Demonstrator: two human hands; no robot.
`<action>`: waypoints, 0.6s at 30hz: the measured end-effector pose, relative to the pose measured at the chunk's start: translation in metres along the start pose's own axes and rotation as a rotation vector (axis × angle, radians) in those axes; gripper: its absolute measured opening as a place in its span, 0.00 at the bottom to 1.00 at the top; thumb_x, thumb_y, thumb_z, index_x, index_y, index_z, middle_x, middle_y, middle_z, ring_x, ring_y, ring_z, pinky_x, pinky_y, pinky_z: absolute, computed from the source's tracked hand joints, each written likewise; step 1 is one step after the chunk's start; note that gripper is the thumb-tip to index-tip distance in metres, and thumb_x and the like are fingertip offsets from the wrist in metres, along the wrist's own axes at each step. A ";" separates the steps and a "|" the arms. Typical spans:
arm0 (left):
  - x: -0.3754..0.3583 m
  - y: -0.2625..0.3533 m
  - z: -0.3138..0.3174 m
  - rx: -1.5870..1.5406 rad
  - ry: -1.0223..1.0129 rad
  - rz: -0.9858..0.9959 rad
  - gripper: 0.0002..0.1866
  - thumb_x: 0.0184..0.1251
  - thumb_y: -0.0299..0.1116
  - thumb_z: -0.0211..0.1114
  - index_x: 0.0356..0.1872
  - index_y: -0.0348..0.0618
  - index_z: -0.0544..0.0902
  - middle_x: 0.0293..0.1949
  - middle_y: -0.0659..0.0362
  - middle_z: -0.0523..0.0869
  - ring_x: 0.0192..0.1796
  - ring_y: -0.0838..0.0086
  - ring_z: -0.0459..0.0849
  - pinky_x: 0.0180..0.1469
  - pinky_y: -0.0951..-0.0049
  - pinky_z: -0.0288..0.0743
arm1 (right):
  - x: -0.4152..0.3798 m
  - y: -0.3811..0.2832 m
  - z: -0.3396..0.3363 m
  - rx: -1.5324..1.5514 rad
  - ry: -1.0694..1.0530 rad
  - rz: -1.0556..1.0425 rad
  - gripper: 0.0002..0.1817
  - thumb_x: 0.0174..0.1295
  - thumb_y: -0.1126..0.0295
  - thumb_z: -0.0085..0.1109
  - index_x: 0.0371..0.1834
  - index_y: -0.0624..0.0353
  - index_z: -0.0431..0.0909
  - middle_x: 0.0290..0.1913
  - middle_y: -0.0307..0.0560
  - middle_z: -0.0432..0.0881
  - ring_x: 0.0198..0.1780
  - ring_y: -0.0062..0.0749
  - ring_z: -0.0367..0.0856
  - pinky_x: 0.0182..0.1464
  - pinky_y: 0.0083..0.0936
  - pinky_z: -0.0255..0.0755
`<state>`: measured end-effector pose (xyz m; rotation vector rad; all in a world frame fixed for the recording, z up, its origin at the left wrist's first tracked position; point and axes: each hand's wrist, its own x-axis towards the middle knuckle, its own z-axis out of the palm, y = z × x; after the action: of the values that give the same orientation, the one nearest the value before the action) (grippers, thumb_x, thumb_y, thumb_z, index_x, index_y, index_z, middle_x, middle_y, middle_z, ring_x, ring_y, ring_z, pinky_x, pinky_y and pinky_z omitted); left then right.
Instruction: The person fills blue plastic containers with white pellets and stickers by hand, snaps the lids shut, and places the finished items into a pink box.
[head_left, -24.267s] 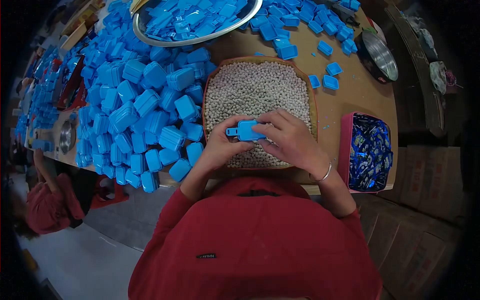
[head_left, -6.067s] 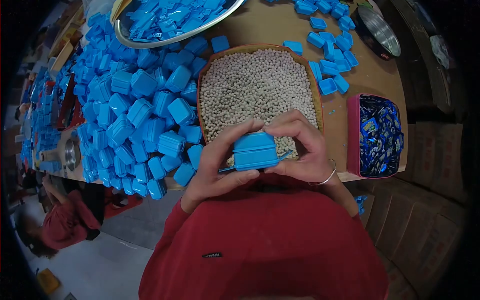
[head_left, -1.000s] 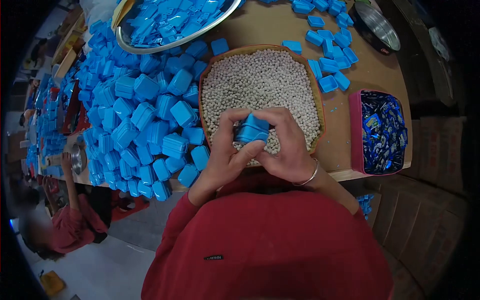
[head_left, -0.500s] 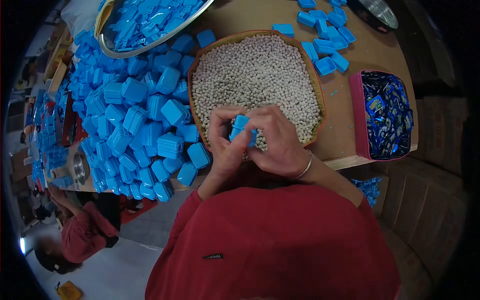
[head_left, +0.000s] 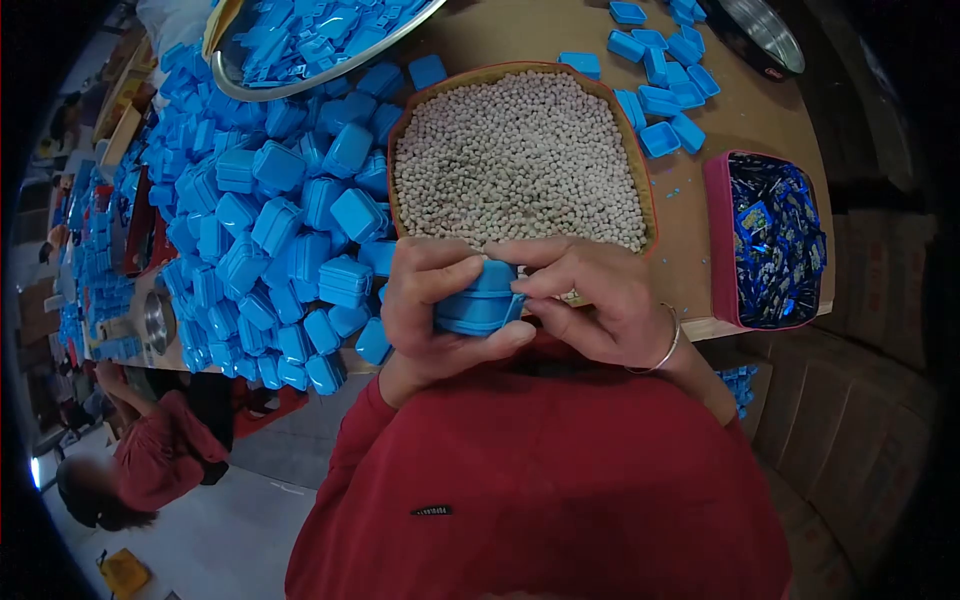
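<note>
Brown table (head_left: 675,225), blue box pile (head_left: 255,215) at left. My left hand (head_left: 430,305) curls around blue box (head_left: 480,300); right hand (head_left: 610,305) pinches its right side, near bead tray (head_left: 520,150).

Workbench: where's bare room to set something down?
Bare tabletop between bead tray and pink box, blue specks aside; more beyond the tray, between metal basin and loose blue shells. Crowded: left of the tray, blue cases heaped.
</note>
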<state>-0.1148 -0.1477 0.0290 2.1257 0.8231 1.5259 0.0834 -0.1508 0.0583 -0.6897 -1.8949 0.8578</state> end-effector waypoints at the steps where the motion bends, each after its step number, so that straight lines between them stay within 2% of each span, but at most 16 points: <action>1: 0.003 0.003 -0.003 0.049 -0.023 0.030 0.32 0.37 0.41 0.82 0.46 0.45 0.75 0.37 0.54 0.80 0.34 0.68 0.77 0.36 0.71 0.69 | 0.001 -0.002 0.000 -0.027 0.004 -0.029 0.08 0.53 0.77 0.63 0.35 0.61 0.75 0.48 0.54 0.82 0.37 0.40 0.84 0.37 0.28 0.79; 5: 0.013 0.017 -0.004 0.207 0.015 0.188 0.27 0.38 0.41 0.79 0.41 0.52 0.76 0.35 0.58 0.81 0.29 0.70 0.77 0.33 0.72 0.63 | 0.004 -0.010 0.000 -0.113 0.034 -0.138 0.08 0.52 0.77 0.64 0.31 0.62 0.74 0.45 0.54 0.82 0.38 0.39 0.84 0.36 0.26 0.80; 8: 0.014 0.022 -0.001 0.251 0.051 0.275 0.25 0.39 0.41 0.77 0.41 0.54 0.76 0.36 0.58 0.81 0.28 0.71 0.78 0.34 0.72 0.62 | 0.005 -0.016 -0.002 -0.160 0.025 -0.183 0.08 0.50 0.76 0.64 0.29 0.62 0.73 0.43 0.53 0.82 0.39 0.38 0.84 0.34 0.26 0.81; 15: 0.018 0.033 0.002 0.327 0.062 0.280 0.23 0.38 0.39 0.76 0.38 0.54 0.77 0.34 0.57 0.81 0.27 0.72 0.78 0.33 0.74 0.61 | 0.005 -0.016 0.003 -0.321 0.112 -0.317 0.09 0.50 0.74 0.63 0.26 0.63 0.70 0.39 0.52 0.81 0.38 0.38 0.84 0.30 0.25 0.82; 18: 0.019 0.036 0.003 0.346 0.045 0.262 0.22 0.38 0.38 0.76 0.38 0.53 0.77 0.32 0.58 0.81 0.26 0.72 0.77 0.32 0.74 0.61 | 0.004 -0.016 0.000 -0.339 0.079 -0.304 0.09 0.50 0.75 0.63 0.28 0.63 0.71 0.39 0.51 0.80 0.37 0.38 0.84 0.31 0.25 0.82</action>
<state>-0.0996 -0.1623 0.0640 2.5415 0.9086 1.6635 0.0802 -0.1578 0.0730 -0.6026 -2.0273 0.3171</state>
